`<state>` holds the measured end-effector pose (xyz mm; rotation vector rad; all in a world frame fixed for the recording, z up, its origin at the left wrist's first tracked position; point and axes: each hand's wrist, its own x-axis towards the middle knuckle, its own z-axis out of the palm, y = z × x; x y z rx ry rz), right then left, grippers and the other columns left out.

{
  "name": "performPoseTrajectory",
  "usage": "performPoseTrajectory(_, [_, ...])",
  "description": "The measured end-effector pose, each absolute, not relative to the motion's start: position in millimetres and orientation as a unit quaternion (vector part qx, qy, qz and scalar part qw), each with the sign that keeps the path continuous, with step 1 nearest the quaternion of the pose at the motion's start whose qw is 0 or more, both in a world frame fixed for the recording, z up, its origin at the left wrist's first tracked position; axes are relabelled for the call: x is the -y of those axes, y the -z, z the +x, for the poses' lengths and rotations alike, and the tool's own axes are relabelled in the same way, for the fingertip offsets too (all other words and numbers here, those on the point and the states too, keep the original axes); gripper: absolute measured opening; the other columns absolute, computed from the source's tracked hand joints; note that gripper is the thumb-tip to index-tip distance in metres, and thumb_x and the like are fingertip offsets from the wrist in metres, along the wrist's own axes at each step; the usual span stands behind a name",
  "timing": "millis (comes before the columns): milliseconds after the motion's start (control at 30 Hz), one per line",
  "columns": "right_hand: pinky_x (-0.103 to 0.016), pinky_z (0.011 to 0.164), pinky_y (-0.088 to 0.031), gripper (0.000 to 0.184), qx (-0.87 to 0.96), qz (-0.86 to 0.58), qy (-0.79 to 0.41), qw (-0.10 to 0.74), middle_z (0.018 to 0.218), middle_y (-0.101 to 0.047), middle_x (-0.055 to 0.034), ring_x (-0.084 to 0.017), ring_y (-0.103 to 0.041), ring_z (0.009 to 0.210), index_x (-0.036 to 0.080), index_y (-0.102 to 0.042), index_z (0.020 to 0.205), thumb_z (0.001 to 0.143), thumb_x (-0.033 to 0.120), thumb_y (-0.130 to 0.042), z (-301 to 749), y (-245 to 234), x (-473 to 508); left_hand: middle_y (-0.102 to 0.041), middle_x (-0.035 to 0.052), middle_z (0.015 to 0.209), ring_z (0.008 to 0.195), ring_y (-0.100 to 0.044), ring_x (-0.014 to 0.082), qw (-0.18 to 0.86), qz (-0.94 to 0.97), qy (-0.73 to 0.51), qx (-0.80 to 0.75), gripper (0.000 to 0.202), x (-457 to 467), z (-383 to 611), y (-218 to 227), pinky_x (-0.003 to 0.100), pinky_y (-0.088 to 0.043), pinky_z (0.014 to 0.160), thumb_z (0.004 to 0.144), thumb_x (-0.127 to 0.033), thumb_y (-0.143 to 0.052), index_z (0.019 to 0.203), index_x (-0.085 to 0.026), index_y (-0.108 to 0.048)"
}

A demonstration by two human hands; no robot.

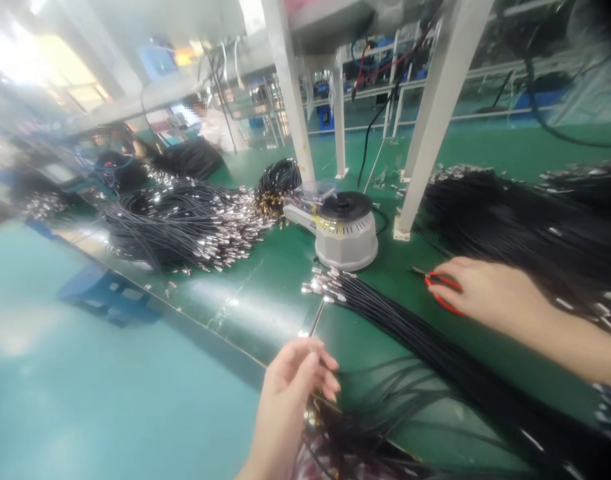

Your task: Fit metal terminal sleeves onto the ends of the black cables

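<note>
Cables (420,330) slant leftward between my right hand (490,290), gripping red pliers (428,281), and curled left hand (295,377); can't tell if that's empty.

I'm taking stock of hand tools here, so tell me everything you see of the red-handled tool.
The tool is plier-like, with two red, curved handles that look plastic-coated and a narrow, dark tip. The handles stand apart. The right hand holds it, hiding the handle ends. Its tip points left in the picture, away from that hand, over the green table and beside the cable bundle. Whether the tip is open or touches the table cannot be told.
</note>
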<state>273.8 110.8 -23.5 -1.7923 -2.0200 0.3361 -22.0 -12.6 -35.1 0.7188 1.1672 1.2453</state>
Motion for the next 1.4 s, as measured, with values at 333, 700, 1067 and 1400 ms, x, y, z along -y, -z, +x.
performPoseTrajectory(333, [-0.026, 0.067, -0.052, 0.014, 0.601, -0.567, -0.441, 0.351, 0.086, -0.073, -0.0042, -0.015, -0.068, 0.074, 0.014, -0.069, 0.092, 0.091, 0.026, -0.060, 175.1, -10.8, -157.1, -0.067, 0.0017, 0.057, 0.032, -0.052, 0.0058, 0.694, 0.220, -0.517, -0.451, 0.044, -1.6, -9.8, 42.6, 0.014, -0.035, 0.030, 0.061, -0.050, -0.085, 0.067, -0.012, -0.064])
performPoseTrajectory(700, [-0.035, 0.073, -0.057, 0.024, 0.423, -0.567, -0.570, 0.419, 0.106, -0.066, -0.0065, -0.018, -0.066, 0.085, 0.014, -0.061, 0.112, 0.095, 0.032, -0.058, 109.7, -19.3, -166.8, -0.068, 0.0031, 0.052, 0.031, -0.055, 0.0065, 0.730, 0.202, -0.501, -0.418, 0.051, -6.1, -8.6, 49.6, 0.012, -0.032, 0.032, 0.055, -0.055, -0.085, 0.061, -0.012, -0.058])
performPoseTrajectory(1067, [-0.025, 0.058, -0.052, 0.019, 0.502, -0.533, -0.468, 0.496, 0.075, -0.066, 0.0021, -0.010, -0.059, 0.056, 0.014, -0.064, 0.091, 0.094, 0.032, -0.060, 112.6, -39.5, -165.1, -0.069, 0.0038, 0.054, 0.033, -0.057, 0.0083, 0.751, 0.191, -0.504, -0.382, 0.048, -4.9, -10.1, 56.2, 0.014, -0.034, 0.034, 0.057, -0.049, -0.087, 0.062, -0.014, -0.054])
performPoseTrajectory(1400, [-0.027, 0.059, -0.054, 0.019, 0.480, -0.555, -0.445, 0.513, 0.088, -0.066, -0.0010, -0.011, -0.062, 0.064, 0.014, -0.061, 0.105, 0.093, 0.028, -0.061, 102.7, -11.5, -172.6, -0.068, 0.0041, 0.053, 0.035, -0.056, 0.0089, 0.750, 0.182, -0.501, -0.391, 0.047, -4.2, -12.8, 63.9, 0.016, -0.034, 0.036, 0.057, -0.050, -0.086, 0.062, -0.014, -0.056])
